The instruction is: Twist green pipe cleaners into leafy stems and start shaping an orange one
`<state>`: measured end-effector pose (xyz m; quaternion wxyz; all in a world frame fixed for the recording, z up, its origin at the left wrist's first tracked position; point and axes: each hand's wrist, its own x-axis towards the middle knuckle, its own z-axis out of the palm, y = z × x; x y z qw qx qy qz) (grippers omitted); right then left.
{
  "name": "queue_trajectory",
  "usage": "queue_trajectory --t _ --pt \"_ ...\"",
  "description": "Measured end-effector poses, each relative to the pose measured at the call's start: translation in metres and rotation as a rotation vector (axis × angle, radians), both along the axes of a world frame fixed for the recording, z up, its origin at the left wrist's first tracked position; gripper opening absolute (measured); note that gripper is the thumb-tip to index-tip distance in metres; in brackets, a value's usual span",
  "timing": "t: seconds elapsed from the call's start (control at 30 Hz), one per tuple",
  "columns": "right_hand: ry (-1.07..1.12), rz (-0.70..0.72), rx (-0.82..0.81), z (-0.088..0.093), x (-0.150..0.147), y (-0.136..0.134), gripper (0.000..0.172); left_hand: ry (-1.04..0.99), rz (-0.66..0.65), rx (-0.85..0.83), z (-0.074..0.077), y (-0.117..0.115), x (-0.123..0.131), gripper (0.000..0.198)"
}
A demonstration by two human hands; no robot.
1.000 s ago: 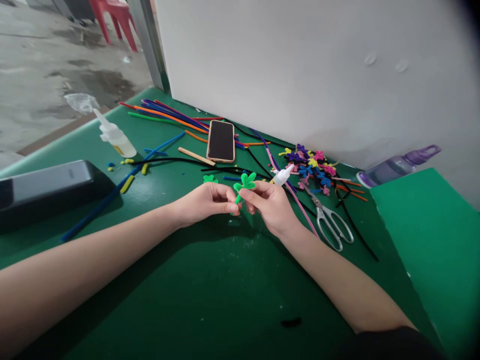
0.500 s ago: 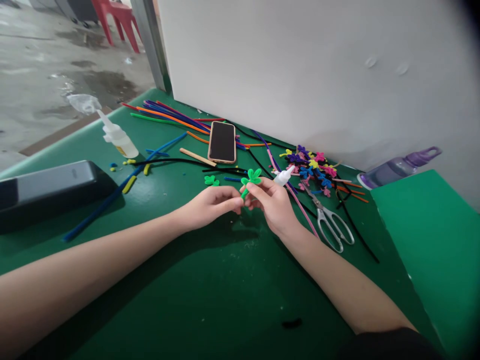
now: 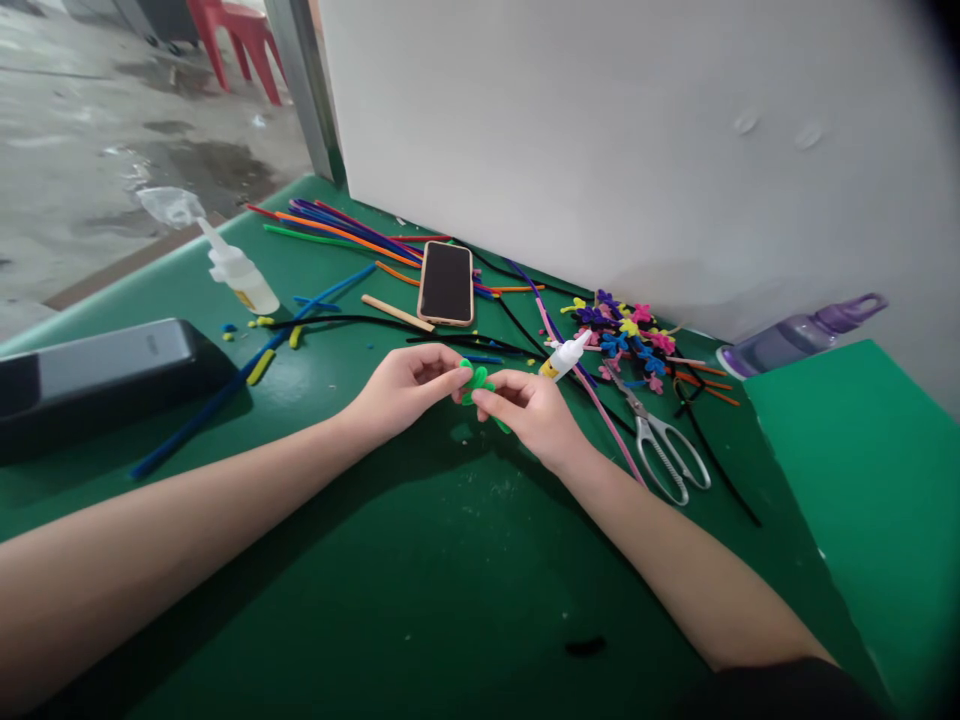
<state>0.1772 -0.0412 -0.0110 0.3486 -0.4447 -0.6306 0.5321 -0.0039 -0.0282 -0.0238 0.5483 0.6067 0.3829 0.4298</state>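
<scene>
A bright green pipe-cleaner flower (image 3: 478, 377) is pinched between both hands above the middle of the table. On its left side, my left hand (image 3: 412, 390) is closed, with thumb and fingers gripping the looped petals. My right hand (image 3: 531, 412) pinches it from the right, and a short green stem pokes out below those fingers. Parts of the flower are hidden by the fingertips. Just behind my right hand stands a small white glue bottle (image 3: 567, 354). Silver-handled scissors (image 3: 660, 440) lie to the right of that hand.
A phone (image 3: 446, 284) lies behind the hands, beside a wooden stick (image 3: 397, 313) and loose pipe cleaners (image 3: 352, 235). Colourful pipe-cleaner flowers (image 3: 630, 335) are heaped at the back right, near a purple bottle (image 3: 802, 335). Left are a larger glue bottle (image 3: 244, 278) and a black box (image 3: 97, 385).
My left hand has moved up from the stem to the petals. The flower has tilted left and sits lower, its stem now toward the lower right. The second green flower is now out of sight.
</scene>
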Motion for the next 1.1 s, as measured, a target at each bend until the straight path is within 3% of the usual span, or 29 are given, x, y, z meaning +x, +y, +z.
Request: queue_trajectory --t 0.2,0.4,0.53,0.67,0.87,1.1 --pt "0.009 -0.087 0.043 -0.006 0.002 0.005 0.024 -0.044 0.011 -0.018 -0.002 0.001 0.002 0.016" --pt "-0.033 -0.071 0.081 -0.007 0.003 0.006 0.028 0.007 0.075 -0.024 -0.001 0.001 0.003 0.016" --pt "0.077 -0.101 0.011 -0.012 0.004 0.01 0.034 0.016 0.164 -0.023 -0.003 0.001 0.003 0.016" --pt "0.139 -0.085 -0.019 -0.015 0.005 0.013 0.028 0.019 0.216 -0.008 -0.005 0.002 0.003 0.016" --pt "0.072 -0.057 0.042 -0.014 0.006 0.013 0.019 -0.003 0.165 -0.025 -0.005 0.001 0.003 0.026" --pt "0.071 -0.092 0.072 -0.02 0.004 0.014 0.019 0.191 0.075 0.014 -0.004 0.004 0.002 0.023"
